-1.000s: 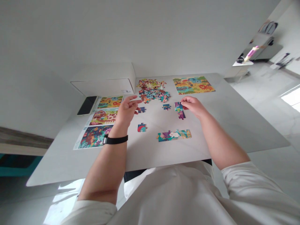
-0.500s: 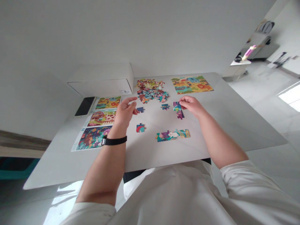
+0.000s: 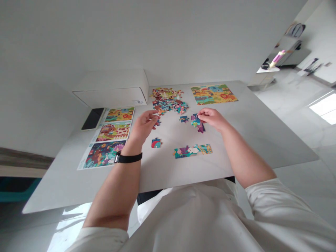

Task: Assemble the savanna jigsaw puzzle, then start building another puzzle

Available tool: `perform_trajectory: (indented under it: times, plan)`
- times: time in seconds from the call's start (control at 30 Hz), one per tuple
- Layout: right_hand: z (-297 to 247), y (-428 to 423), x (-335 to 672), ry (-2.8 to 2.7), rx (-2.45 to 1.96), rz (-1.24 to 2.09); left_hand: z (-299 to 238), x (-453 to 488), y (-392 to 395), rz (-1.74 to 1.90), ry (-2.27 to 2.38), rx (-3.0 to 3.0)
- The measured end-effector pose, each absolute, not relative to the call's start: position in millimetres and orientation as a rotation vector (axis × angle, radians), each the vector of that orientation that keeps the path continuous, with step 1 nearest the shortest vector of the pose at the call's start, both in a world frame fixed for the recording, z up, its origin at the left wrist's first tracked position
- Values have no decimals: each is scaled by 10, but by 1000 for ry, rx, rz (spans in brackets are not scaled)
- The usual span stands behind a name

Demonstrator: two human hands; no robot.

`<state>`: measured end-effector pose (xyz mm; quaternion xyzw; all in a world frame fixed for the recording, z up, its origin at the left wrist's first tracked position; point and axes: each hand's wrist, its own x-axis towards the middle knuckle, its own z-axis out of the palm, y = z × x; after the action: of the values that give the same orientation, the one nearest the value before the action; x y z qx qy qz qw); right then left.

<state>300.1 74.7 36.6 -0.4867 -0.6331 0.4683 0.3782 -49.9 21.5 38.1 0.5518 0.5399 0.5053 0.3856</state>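
My right hand [image 3: 213, 118] pinches a small joined cluster of purple and teal puzzle pieces [image 3: 197, 122] on the white table [image 3: 252, 140]. My left hand [image 3: 143, 125], a black band on its wrist, hovers with fingers curled over a dark blue loose piece [image 3: 157, 122]; whether it grips that piece is hidden. A red and teal loose piece [image 3: 156, 142] lies just in front of it. A joined strip of pieces with a white animal [image 3: 192, 151] lies nearer to me. A heap of loose pieces [image 3: 169, 101] sits beyond both hands.
A finished yellow puzzle [image 3: 213, 93] lies at the far right of the table. A sheet with three reference pictures [image 3: 110, 137] lies at the left, beside a black phone [image 3: 92, 118]. A white box [image 3: 112, 88] stands at the far left.
My left hand's fingers have curled in over the dark blue piece. My right hand has drawn the purple cluster slightly left. The view has shifted a little.
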Motion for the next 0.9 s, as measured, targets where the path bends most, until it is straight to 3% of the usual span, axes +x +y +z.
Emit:
perform_trajectory:
  times: [0.7, 0.9]
  plan:
    - [471, 774, 3446, -2242, -1435, 1540, 311, -305, 122, 958, 1403, 1780]
    - [430, 775, 3438, -2259, -1346, 1598, 309, -47, -46, 801, 1223, 1940]
